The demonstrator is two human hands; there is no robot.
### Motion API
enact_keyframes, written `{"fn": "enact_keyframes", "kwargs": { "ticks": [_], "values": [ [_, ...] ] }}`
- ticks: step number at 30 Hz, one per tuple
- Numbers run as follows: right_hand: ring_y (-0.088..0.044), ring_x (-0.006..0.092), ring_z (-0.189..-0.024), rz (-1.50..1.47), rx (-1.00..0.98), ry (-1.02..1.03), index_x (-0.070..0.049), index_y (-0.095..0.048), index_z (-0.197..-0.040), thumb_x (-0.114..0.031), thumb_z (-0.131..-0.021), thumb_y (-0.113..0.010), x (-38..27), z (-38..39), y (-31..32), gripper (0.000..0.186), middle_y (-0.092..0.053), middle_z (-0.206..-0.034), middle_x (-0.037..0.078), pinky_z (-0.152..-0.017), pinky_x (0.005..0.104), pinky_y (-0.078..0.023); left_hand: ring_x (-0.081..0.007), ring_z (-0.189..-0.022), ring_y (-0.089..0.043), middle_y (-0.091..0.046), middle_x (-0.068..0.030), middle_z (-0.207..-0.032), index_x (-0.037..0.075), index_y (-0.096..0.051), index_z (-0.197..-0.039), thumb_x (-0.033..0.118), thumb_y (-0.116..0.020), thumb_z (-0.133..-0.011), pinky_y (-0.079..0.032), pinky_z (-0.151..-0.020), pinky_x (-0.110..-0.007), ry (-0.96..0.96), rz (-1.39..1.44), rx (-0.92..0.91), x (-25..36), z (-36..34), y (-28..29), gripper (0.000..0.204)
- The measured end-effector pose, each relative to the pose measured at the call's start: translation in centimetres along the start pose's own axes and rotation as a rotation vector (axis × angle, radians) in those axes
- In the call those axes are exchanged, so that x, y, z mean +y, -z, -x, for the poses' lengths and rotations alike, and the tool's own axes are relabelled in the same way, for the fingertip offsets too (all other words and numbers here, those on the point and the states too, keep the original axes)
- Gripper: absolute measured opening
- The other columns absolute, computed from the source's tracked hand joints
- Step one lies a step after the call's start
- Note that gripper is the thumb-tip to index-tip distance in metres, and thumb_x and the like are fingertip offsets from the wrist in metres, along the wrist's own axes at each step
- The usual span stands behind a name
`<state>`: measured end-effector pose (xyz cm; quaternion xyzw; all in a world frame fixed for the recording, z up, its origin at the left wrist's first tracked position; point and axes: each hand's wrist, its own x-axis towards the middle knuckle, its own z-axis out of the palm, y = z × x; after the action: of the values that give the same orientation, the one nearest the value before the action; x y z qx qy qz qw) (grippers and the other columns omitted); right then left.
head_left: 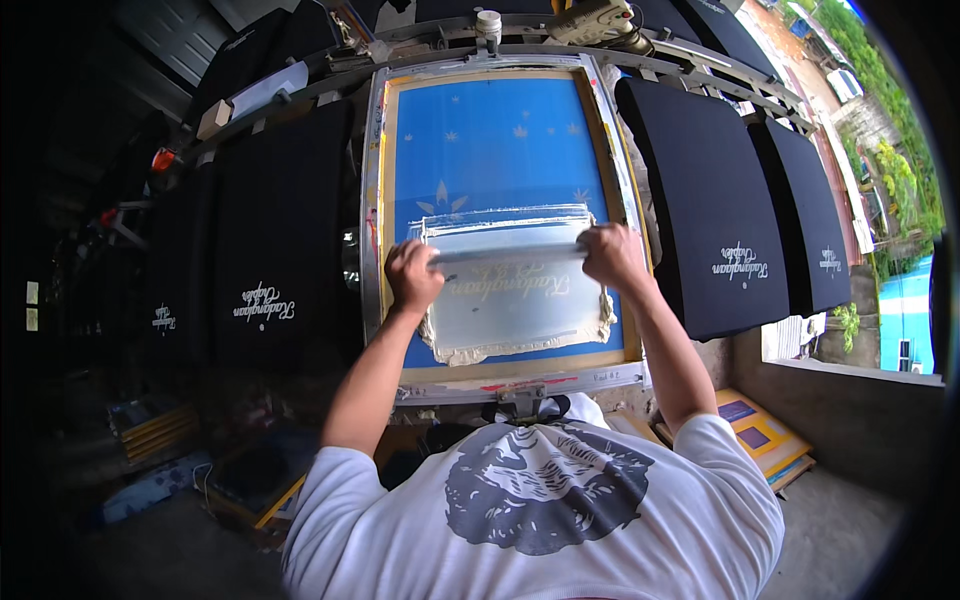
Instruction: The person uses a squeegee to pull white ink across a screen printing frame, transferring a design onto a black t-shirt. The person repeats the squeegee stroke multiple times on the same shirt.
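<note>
My left hand and my right hand are closed round the two ends of a squeegee, held level across a printing screen. Beneath it lies the screen's blue mesh with small pale leaf shapes. A light rectangle with script lettering shows in the mesh. Thick off-white ink rims that rectangle, and smeared ink runs along its far side. Around the mesh runs the screen's frame, metal and spattered with paint. The squeegee's blade edge is too blurred to make out.
Black shirts with white script lie on boards to the right, and others to the left. A white-lidded jar and a pale power tool sit beyond the screen. Stacked yellow-framed screens rest low at right.
</note>
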<state>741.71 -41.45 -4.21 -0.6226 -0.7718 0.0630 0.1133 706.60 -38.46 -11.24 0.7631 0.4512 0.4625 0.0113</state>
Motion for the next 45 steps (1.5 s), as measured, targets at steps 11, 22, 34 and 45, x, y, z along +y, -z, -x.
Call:
{"fn": "enact_keyframes", "kwargs": {
  "ticks": [11, 22, 34, 45],
  "values": [
    [-0.071, 0.0294, -0.073, -0.075, -0.082, 0.151, -0.01, -0.074, -0.077, -0.002, -0.064, -0.065, -0.8, 6.1, 2.9, 0.018, -0.07, -0.075, 0.009, -0.063, 0.0421, -0.057, -0.0335, -0.065, -0.06, -0.06, -0.0114, -0.069, 0.004, -0.062, -0.074, -0.005, -0.058, -0.055, -0.041, -0.061, -0.043, 0.031, 0.026, -0.091, 5.5, 4.3, 4.7, 0.021],
    [-0.072, 0.0295, -0.083, 0.046, -0.071, -0.039, -0.012, -0.079, -0.086, -0.002, -0.072, -0.065, 1.2, -1.5, 0.6, 0.022, -0.074, -0.085, 0.008, -0.071, 0.0411, -0.058, -0.037, -0.069, -0.062, -0.059, -0.014, -0.072, 0.004, -0.061, -0.076, -0.007, -0.057, -0.056, -0.05, -0.06, -0.045, 0.012, 0.024, 0.018, 0.4, -1.8, -0.7, 0.023],
    [-0.071, 0.0283, -0.092, -0.073, 0.124, 0.164, -0.004, -0.071, -0.094, -0.005, -0.059, -0.071, -2.4, 17.2, 1.4, 0.035, -0.074, -0.097, 0.009, -0.083, 0.0393, -0.057, -0.0333, -0.077, -0.063, -0.066, -0.0123, -0.086, 0.0, -0.064, -0.085, -0.013, -0.059, -0.062, -0.051, -0.068, -0.042, 0.033, 0.127, -0.187, 11.9, 10.1, 8.8, 0.027],
    [-0.063, 0.0319, -0.118, -0.1, 0.057, 0.123, -0.001, -0.068, -0.116, 0.0, -0.057, -0.07, -4.8, 28.2, 1.5, 0.058, -0.067, -0.121, 0.013, -0.105, 0.0449, -0.047, -0.0313, -0.1, -0.065, -0.066, -0.0095, -0.109, 0.002, -0.068, -0.11, -0.012, -0.058, -0.068, -0.046, -0.094, -0.046, -0.147, 0.042, -0.383, 17.8, 18.1, 14.5, 0.046]
  ]
}}
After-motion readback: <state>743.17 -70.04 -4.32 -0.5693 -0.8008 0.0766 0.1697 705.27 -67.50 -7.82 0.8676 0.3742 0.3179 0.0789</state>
